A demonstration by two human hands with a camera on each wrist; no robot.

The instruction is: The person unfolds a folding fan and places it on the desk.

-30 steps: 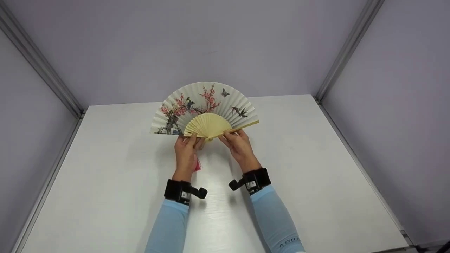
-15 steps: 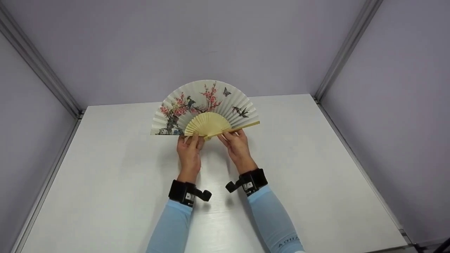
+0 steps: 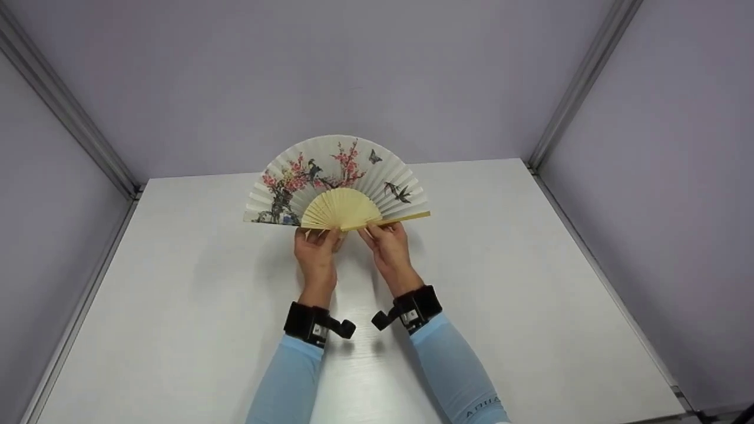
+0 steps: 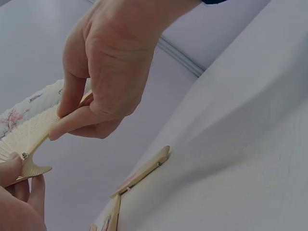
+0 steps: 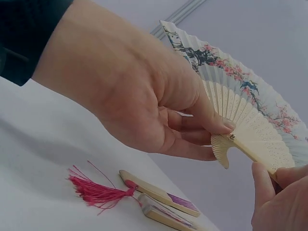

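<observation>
Fingers of both hands pinch the open fan [image 3: 337, 179] at its ribs beside the pivot: left hand [image 3: 316, 250] on one end rib, right hand [image 3: 386, 247] on the other. Pulling wider could tear the paper; a loosened pinch would drop it.

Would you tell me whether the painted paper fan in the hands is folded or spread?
Spread: the painted paper fan forms a half circle, its bamboo ribs splayed, held by both hands.
</observation>
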